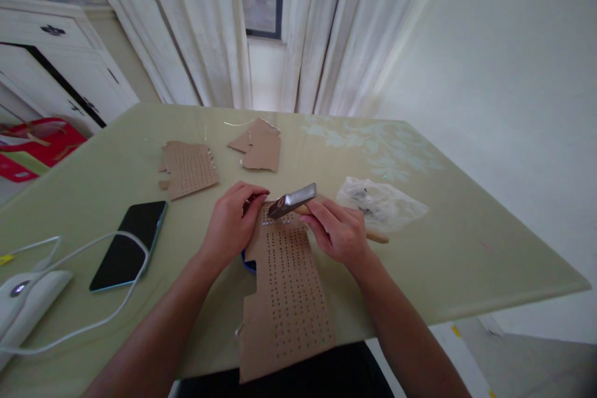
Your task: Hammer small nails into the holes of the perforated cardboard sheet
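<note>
A long piece of brown cardboard (293, 298), punched with rows of small holes, lies in front of me and overhangs the near table edge. Small shiny bits sit along its far rows. My left hand (234, 221) is closed at the cardboard's far left corner, thumb and finger pinched; what they hold there, if anything, is too small to tell. In my right hand (340, 230) is a hammer (293, 200), gripped by its wooden handle, its metal head above the far end of the cardboard. Something blue (249, 262) shows partly from beneath the cardboard's left side.
A clear plastic bag (385, 205) with small dark items lies right of the hammer. Farther back are a holed cardboard piece (190, 168) and torn cardboard scraps (261, 148). At left are a phone (130, 245), a white cable (100, 322) and a white power strip (35, 298).
</note>
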Demonstrator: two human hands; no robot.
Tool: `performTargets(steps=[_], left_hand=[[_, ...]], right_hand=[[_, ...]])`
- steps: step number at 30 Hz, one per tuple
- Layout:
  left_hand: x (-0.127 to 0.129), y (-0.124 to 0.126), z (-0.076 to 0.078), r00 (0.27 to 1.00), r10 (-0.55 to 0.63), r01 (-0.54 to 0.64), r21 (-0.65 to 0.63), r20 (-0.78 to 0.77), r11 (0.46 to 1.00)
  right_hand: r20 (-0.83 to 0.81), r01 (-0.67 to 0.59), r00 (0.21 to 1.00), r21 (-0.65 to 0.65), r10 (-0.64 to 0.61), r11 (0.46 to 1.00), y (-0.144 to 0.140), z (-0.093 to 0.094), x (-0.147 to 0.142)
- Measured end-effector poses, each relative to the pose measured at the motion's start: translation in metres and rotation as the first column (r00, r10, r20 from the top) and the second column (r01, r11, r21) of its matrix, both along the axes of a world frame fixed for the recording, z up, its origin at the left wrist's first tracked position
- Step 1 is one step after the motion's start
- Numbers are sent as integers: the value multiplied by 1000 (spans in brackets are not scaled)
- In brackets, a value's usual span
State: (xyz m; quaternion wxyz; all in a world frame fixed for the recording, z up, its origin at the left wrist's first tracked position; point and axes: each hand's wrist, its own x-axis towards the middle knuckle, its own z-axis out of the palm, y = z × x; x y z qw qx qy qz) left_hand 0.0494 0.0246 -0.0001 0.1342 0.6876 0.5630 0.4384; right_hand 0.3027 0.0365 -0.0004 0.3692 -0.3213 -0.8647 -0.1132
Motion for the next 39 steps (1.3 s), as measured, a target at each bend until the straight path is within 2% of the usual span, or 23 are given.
performTargets(steps=[4,8,13,17,21,25,27,29,31,33,39], left_hand=[[0,-1,1,1000,4,-4,-16,-1,1000],[0,-1,2,1000,7,-7,-13,-8,1000],[0,-1,2,1000,6,-6,-21,-2,1000],[-1,-1,0,1000,22,-22,6,-21,1000],[-4,-2,1,994,104,-100,102,-38,990],[-1,-7,17,984,145,-153,78,100,985],[5,-10,30,986,85,-91,39,142,995],[12,-12,41,992,-47,52,-36,118,998],[20,-12,47,982,-167,177,-126,90,976],[25,-11,46,974,-213,225,-182,84,957],[25,-8,29,964,-221,250,-218,149,943]], right_hand=[[39,-9,999,-11,10,1000,-2,-1,-3],[-15,31,999,-37,-32,999,-1,-3,-3],[21,-30,999,-24,30,999,-1,0,-3],[-149,24,988,-35,-29,999,1,0,-2],[-325,102,938,-78,-122,992,10,-3,2],[-338,165,921,-113,-194,980,16,-6,4],[-339,180,917,-120,-211,976,17,-6,5],[-341,197,912,-123,-228,973,17,-6,5],[-343,209,909,-122,-239,970,18,-6,6],[-344,214,907,-119,-243,970,18,-5,7],[-342,226,904,-124,-256,966,21,-5,10]])
